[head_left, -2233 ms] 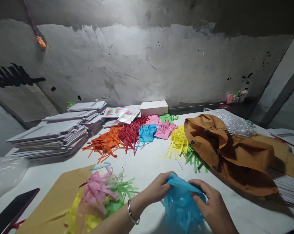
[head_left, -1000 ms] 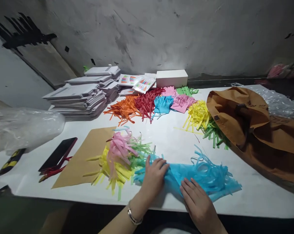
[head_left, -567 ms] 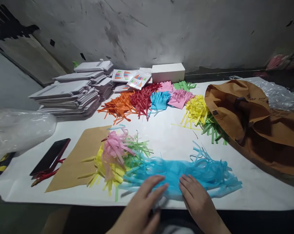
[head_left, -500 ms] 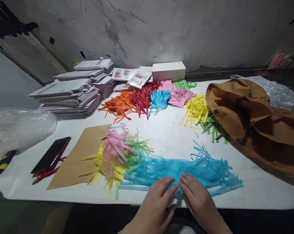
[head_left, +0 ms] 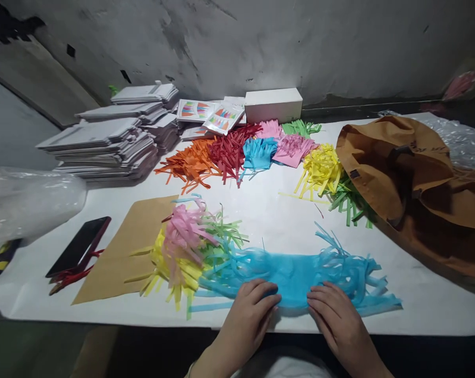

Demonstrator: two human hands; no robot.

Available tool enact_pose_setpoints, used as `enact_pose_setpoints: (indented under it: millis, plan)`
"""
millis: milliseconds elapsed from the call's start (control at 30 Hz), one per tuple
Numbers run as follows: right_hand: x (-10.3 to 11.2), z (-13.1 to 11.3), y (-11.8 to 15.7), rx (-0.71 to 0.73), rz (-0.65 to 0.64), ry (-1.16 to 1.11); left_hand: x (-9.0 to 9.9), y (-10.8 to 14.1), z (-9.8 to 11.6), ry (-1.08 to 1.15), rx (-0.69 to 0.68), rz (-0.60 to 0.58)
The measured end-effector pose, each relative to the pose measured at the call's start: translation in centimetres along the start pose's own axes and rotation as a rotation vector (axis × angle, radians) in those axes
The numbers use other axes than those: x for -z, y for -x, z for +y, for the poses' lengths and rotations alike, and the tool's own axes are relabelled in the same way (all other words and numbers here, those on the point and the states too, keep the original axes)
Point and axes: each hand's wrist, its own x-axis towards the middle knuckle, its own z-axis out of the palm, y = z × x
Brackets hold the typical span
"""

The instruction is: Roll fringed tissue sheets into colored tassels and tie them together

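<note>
A sheet of blue tissue paper [head_left: 295,275] with fringed ends lies along the front of the white-covered table. Its plain middle band shows between my hands. My left hand [head_left: 253,310] holds the near edge left of the middle, fingers curled over it. On the same edge, further right, my right hand [head_left: 338,315] has its fingers pressed together; the thumbs are mostly hidden. The left fringe touches a pile of green strips [head_left: 221,231], pink strips [head_left: 186,231] and yellow strips [head_left: 182,275].
Brown paper [head_left: 135,247] and a phone [head_left: 79,247] lie at left, near stacked white packets [head_left: 103,142]. Orange [head_left: 192,163], red [head_left: 235,149] and yellow [head_left: 322,168] fringes sit behind. A brown cloth [head_left: 399,163] covers the right side; a white box [head_left: 272,106] stands at the wall.
My hands have moved apart, the left one to the left and the right one to the right. More of the blue paper's plain middle now shows, looking flatter. The view has shifted slightly.
</note>
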Motion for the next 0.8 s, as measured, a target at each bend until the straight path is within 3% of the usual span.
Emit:
enact_pose_setpoints:
  millis: [233,400,533,667,733,800]
  plan:
    - [0.4,-1.4,-1.4,-0.040,-0.088,0.057,1.3,-1.1,0.6,0.068,0.077,-0.049]
    - [-1.2,-2.1,-1.9,0.004,-0.019,0.112,0.8,-0.9,0.4,-0.014,-0.090,-0.003]
    - [-0.7,-1.3,-1.6,0.035,-0.054,0.007,0.9,-0.6,0.3,-0.032,-0.152,-0.094]
    - [-0.5,-0.2,-2.1,-0.111,-0.092,-0.035,1.2,-2.0,0.5,-0.047,0.160,-0.196]
    - [-1.1,0.3,-2.6,-0.181,-0.100,0.046,1.4,-3.6,0.5,-0.135,0.347,-0.318]
    - [-1.9,0.9,-3.4,-0.216,-0.101,0.134,1.6,-5.4,0.5,-0.231,0.448,-0.420]
